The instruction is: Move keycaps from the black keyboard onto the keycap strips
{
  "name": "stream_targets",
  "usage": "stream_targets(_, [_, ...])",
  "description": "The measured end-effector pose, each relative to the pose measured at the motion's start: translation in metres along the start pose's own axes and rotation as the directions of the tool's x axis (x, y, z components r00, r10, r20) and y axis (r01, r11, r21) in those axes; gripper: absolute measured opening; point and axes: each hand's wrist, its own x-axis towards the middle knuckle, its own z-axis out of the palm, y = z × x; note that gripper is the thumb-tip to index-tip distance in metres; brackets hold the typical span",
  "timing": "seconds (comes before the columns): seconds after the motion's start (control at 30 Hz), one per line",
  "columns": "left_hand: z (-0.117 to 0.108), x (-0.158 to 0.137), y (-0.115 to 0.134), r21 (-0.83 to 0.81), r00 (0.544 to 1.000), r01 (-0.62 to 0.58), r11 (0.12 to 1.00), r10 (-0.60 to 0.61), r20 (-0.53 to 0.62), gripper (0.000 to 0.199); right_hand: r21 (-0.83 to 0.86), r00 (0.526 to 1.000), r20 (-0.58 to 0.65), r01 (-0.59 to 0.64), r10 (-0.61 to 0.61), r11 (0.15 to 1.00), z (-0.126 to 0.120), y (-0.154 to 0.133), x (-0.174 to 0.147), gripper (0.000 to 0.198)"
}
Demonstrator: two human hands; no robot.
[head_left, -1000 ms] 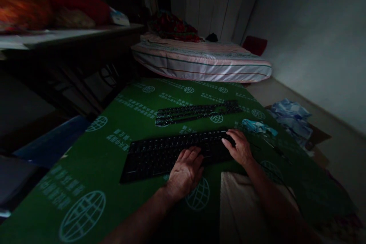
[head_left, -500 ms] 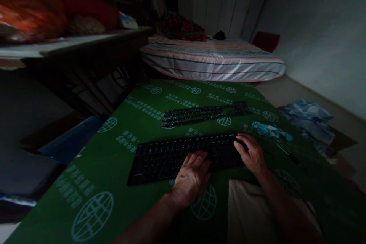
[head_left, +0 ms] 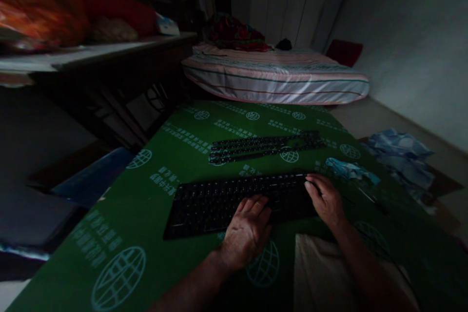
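A black keyboard (head_left: 215, 202) lies on the green printed tabletop (head_left: 146, 263), slightly angled. My left hand (head_left: 246, 226) rests palm down on its middle front, fingers lying flat over the keys. At the upper right corner of the keyboard is my right hand (head_left: 325, 200), thumb and forefinger pinched close together; what they hold, if anything, is too dark to see. The right-hand block looks plain and dark, with few keys visible. Loose black keycaps (head_left: 256, 141) are lined up in rows behind the keyboard.
A crumpled teal cloth (head_left: 353, 170) lies to the right, near a thin screwdriver-like tool (head_left: 371, 198). A beige cloth (head_left: 310, 273) sits under my right forearm. Beyond the table is a striped mattress (head_left: 278, 80); a side table (head_left: 120, 48) with bags stands left.
My right thumb and forefinger have drawn closer together at the keyboard's corner. My left hand stays on the keys. The whole view has shifted slightly.
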Motion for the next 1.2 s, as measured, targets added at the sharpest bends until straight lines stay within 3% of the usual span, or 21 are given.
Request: stream_targets(1.2, [0.0041, -0.0014, -0.0034, 0.019, 1.0, -0.01, 1.0, 0.01, -0.006, 0.027, 0.008, 0.999, 0.024, -0.05, 0.049, 0.999, -0.0027, -0.0055, 0.0053, 0.034])
